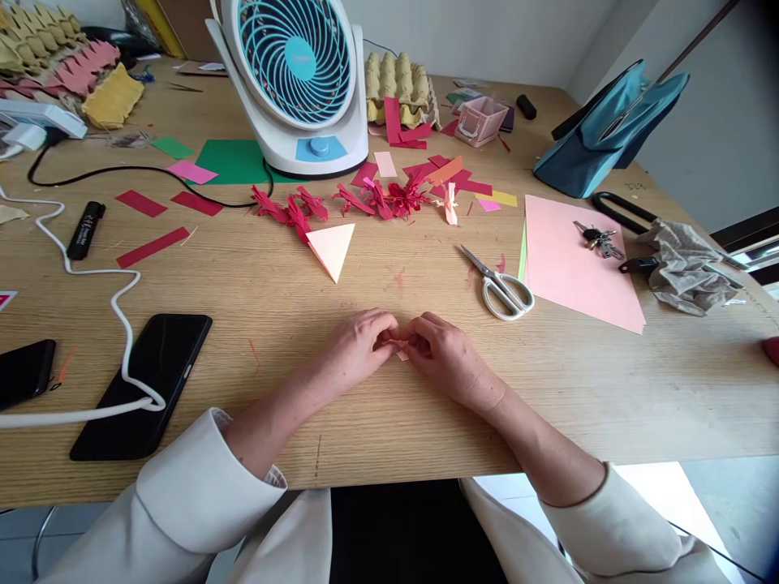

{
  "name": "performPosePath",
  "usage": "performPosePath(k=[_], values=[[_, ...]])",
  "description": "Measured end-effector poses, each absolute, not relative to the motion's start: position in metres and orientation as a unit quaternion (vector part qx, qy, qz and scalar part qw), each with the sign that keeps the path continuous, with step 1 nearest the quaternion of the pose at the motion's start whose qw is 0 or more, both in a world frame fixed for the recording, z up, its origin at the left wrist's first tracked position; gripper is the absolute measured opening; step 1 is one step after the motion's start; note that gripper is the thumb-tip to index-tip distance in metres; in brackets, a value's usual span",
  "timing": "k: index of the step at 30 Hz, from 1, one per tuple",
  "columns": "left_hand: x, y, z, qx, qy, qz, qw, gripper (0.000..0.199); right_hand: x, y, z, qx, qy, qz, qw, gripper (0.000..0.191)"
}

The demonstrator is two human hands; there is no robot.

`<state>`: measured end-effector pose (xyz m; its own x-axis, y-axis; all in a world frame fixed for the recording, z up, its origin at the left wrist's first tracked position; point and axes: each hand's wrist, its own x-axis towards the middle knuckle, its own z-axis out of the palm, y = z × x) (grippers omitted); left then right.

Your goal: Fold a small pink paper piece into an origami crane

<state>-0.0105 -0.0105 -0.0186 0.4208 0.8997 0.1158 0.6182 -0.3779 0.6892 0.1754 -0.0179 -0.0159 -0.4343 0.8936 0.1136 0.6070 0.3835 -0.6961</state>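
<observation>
My left hand (360, 347) and my right hand (445, 355) meet over the near middle of the table, fingertips pinched together. Between them is a small piece of pale pink paper (402, 354), mostly covered by the fingers. Past the hands lies a pale pink paper triangle (333, 250). Behind it runs a row of crumpled red paper pieces (298, 217), with one pale pink crumpled piece (449, 204) at its right end. Scissors (500, 285) with white handles rest to the right of my right hand, blades slightly apart or closed, I cannot tell.
A white and blue fan (298, 89) stands at the back. Pink sheets (578, 268) with keys (600, 239) on them lie right, near a blue bag (608, 134). At left are a black phone (146, 381), a white cable (125, 324), a black marker (86, 230) and red strips (152, 246).
</observation>
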Motion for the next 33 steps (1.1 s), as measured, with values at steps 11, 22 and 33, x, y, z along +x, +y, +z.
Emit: performPosePath(k=[11,22,33], values=[[-0.013,-0.017,-0.016,0.813,0.466,0.240,0.254,0.011,0.172,-0.018,-0.017,-0.475,-0.805,0.265,0.236,0.010],[-0.027,-0.029,-0.028,0.856,0.393,0.277,0.188,0.015,0.172,-0.020,-0.011,-0.465,-0.808,0.284,0.226,0.009],[-0.021,-0.032,-0.024,0.833,0.454,0.249,0.196,0.010,0.172,-0.021,-0.009,-0.465,-0.813,0.288,0.200,0.006]])
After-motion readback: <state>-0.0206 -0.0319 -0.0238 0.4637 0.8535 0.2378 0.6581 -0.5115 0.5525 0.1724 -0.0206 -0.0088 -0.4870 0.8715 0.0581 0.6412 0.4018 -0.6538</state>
